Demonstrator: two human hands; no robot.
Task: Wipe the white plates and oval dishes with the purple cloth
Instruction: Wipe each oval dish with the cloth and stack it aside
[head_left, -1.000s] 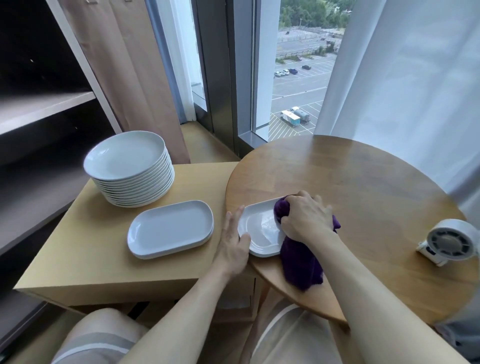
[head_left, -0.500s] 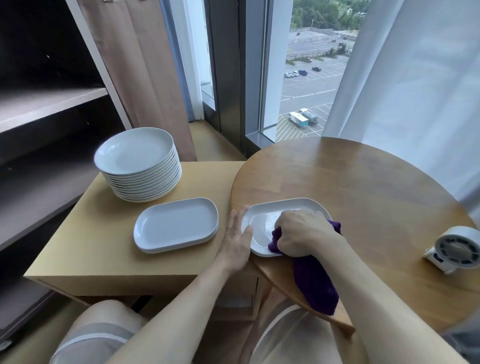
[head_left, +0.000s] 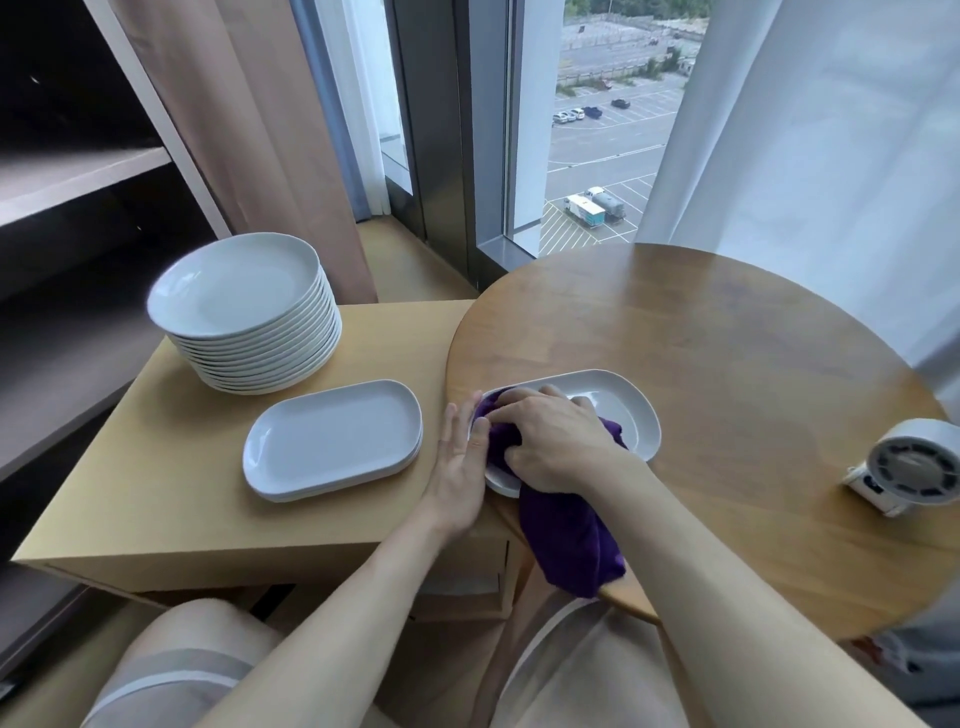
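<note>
Your right hand (head_left: 550, 441) grips purple cloth (head_left: 571, 540) on oval dish (head_left: 623, 410) | your left hand (head_left: 460, 467), fingers straight, steadies dish's left rim.

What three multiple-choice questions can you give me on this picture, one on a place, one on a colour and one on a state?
1. Where does the oval dish being wiped lie?
A. on the round table
B. on the low cabinet
C. on a shelf

2. What colour is the cloth?
A. green
B. purple
C. white

3. How is the left hand?
A. gripping the cloth
B. flat, fingers straight, against the dish's end
C. lifting a plate

Answers: 1 A, the dish sits at the table's near left edge; 2 B, the cloth bunched under the right hand is plainly purple; 3 B, its straight fingers touch the dish's rim and curl round nothing.
</note>
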